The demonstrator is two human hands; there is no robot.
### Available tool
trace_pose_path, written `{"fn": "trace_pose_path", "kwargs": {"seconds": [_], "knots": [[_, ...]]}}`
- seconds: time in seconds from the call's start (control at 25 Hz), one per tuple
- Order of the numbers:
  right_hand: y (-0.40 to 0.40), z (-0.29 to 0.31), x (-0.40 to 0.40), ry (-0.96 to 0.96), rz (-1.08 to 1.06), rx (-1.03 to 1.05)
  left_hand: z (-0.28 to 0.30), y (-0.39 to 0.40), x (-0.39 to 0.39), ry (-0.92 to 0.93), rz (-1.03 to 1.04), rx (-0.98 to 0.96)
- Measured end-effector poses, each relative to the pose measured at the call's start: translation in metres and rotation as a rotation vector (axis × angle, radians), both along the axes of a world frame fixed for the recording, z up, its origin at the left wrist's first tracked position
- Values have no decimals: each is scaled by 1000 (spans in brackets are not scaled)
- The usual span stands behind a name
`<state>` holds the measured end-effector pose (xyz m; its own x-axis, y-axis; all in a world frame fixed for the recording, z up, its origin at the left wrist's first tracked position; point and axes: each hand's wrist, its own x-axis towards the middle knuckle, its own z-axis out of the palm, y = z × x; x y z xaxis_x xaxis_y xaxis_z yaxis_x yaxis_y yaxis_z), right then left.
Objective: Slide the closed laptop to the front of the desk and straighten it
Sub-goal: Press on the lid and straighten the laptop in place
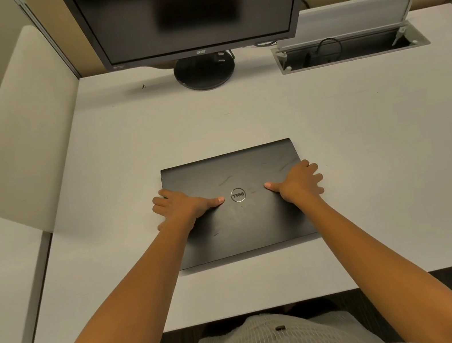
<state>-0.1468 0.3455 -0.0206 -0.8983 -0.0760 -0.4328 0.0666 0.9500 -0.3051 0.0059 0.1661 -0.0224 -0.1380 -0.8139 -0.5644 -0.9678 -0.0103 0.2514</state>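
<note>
Pressing down on the lid, we have both hands flat on the closed laptop [237, 202], which lies on the white worktop [365, 146] about midway between the monitor stand [205, 72] and the near edge. Our left hand [185, 205] covers the left side of the lid, fingers spilling over the left edge, thumb pointing at the round logo [238, 195]. Our right hand [298, 179] mirrors it on the right side. Neither hand grasps anything; both are spread, palms down, bearing on the lid.

We judge the slide to be partly done: a band of bare worktop separates the laptop's near edge from the front of the worktop. The laptop also sits slightly skewed, its right side a little further from us than its left.

To do this step well, we keep the pressure even and light enough that the base glides instead of juddering. We draw both hands toward us together, then let the right hand pull a touch more than the left, so the near edge comes parallel with the worktop's front. We stop short of the edge, so that no part overhangs. The fingers curled over each side can serve as guides for the last small turn.
</note>
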Motion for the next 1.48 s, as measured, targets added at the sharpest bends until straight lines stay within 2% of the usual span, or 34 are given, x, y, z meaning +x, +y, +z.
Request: {"fn": "trace_pose_path", "kwargs": {"seconds": [0.56,0.8,0.88,1.0,1.08,1.16,1.48], "knots": [[7,-5,6,20,23,12,10,0,-4,-55,-50,8],[16,-7,3,34,53,-32,2,5,6,26,-39,12],[26,-10,0,82,108,-125,-6,6,13,93,-17,-83],[47,-19,-11,77,145,-561,-23,-6,32,426,30,-235],[58,-24,-17,-3,149,-766,-29,-11,48,631,46,-190],[64,-29,-20,-41,170,-815,-31,-9,59,729,32,-128],[67,-39,-21,35,237,-768,-33,-5,66,783,9,-98]]}}
